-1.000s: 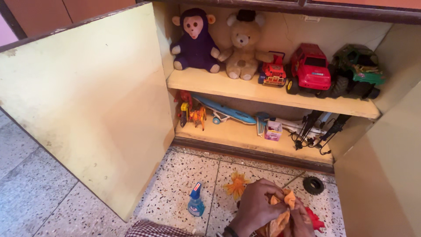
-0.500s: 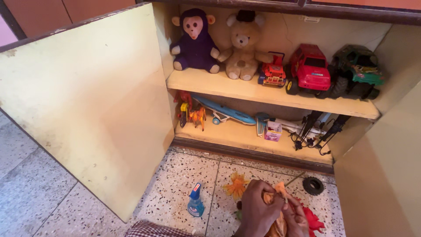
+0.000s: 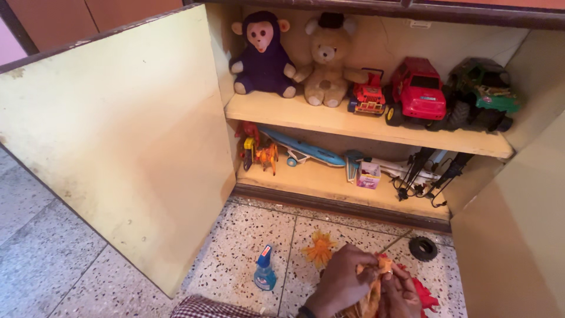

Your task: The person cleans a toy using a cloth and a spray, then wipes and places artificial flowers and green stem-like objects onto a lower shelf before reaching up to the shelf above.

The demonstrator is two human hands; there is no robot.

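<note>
Change: since half a second back, both hands shifted slightly right and lower in view; orange cloth bunched tighter between them, less of it poking up.
Left hand (image 3: pixel 340 281): curled closed over the orange cloth (image 3: pixel 373 285), fingers wrapped across its top, checked sleeve (image 3: pixel 206 308) at the wrist.
Right hand (image 3: pixel 401 292): pinching the same cloth from the other side, fingers folded shut, a pale ring showing on one finger.
Cloth position: low at the bottom edge of view, held just above the speckled floor (image 3: pixel 247 235), in front of the open cupboard.
Under the hands: red toy (image 3: pixel 425 294) peeking out on the right, mostly hidden; exact kind hard to tell.
Beside the hands: orange spiky toy (image 3: pixel 319 248) lying on the floor just to the upper left; blue spray bottle (image 3: pixel 264 270) upright further left; small black tyre (image 3: pixel 422 248) on the floor to the upper right.
Doing it well, as a judgement: keep the cloth gathered in a firm pad, hold the toy steady with one hand, work the other in short strokes, stay clear of the spray bottle so it stays upright.
Cupboard: left door (image 3: pixel 118 141) swung wide open.
Lower shelf (image 3: pixel 329 185): blue toy plane (image 3: pixel 306 152), small pink box (image 3: pixel 369 175), black toy pieces at the right.
Upper shelf (image 3: pixel 353 123): purple plush monkey (image 3: pixel 262 53), tan teddy bear (image 3: pixel 326 59), small red jeep (image 3: pixel 367 94), red truck (image 3: pixel 416 89), green monster truck (image 3: pixel 481 91).
</note>
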